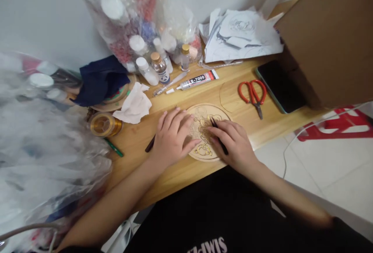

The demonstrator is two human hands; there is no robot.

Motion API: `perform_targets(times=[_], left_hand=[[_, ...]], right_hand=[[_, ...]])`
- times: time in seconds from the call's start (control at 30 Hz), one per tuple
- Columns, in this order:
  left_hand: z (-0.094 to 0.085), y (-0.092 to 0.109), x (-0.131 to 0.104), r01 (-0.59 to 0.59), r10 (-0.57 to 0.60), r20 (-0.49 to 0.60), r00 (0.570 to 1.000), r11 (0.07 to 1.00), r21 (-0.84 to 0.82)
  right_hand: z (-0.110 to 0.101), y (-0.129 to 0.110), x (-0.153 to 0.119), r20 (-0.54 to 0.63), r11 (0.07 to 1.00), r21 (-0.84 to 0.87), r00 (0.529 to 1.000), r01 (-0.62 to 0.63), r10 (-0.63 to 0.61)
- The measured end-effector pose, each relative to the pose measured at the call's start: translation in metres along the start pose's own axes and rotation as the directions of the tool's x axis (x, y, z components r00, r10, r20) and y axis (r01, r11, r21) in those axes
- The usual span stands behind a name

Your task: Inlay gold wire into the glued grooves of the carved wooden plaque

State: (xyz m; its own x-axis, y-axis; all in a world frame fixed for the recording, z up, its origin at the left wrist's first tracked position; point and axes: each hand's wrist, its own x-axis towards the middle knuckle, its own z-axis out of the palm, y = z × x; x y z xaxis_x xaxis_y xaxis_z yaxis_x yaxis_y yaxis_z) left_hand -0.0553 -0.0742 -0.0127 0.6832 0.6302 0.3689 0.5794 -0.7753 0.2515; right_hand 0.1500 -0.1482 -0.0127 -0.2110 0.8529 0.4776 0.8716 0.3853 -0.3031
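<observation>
A round wooden disc (pixel 201 156) with gold wire outlines lies on the wooden table near its front edge. Black tweezers (pixel 223 146) are held in my right hand (pixel 234 144), closed round them, and their tips touch the gold pattern at the disc's middle. Over the disc's left edge rests my left hand (pixel 171 138), palm down with the fingers apart and nothing visible in it. A dark stick (pixel 150 144) shows beside that hand, partly covered by it. Whether the tweezers' tips grip any wire is too small to tell.
Behind the disc lie a glue tube (pixel 198 80) and small bottles (pixel 159 68). Red-handled pliers (pixel 253 94), a phone (pixel 279 86) and a cardboard box (pixel 329 43) are right. Left are a gold wire spool (pixel 105 125), crumpled tissue (pixel 135 103) and a green stick (pixel 114 147).
</observation>
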Motion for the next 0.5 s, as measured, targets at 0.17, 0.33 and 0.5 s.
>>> perform_targets(times=[0.17, 0.33, 0.5], left_hand=[[-0.001, 0.002, 0.000, 0.021, -0.019, -0.052, 0.998, 0.999, 0.050], [0.000, 0.004, 0.001, 0.025, -0.018, -0.081, 0.997, 0.996, 0.081], [0.000, 0.003, 0.002, 0.007, -0.004, -0.046, 0.999, 0.998, 0.062]], right_hand=[[-0.007, 0.037, 0.010, -0.061, 0.997, -0.056, 0.996, 0.055, -0.058], [-0.025, 0.044, 0.018, -0.135, 0.967, 0.218, 0.977, -0.135, 0.167], [-0.036, 0.007, 0.022, 0.164, 0.624, 0.657, 0.888, -0.423, 0.429]])
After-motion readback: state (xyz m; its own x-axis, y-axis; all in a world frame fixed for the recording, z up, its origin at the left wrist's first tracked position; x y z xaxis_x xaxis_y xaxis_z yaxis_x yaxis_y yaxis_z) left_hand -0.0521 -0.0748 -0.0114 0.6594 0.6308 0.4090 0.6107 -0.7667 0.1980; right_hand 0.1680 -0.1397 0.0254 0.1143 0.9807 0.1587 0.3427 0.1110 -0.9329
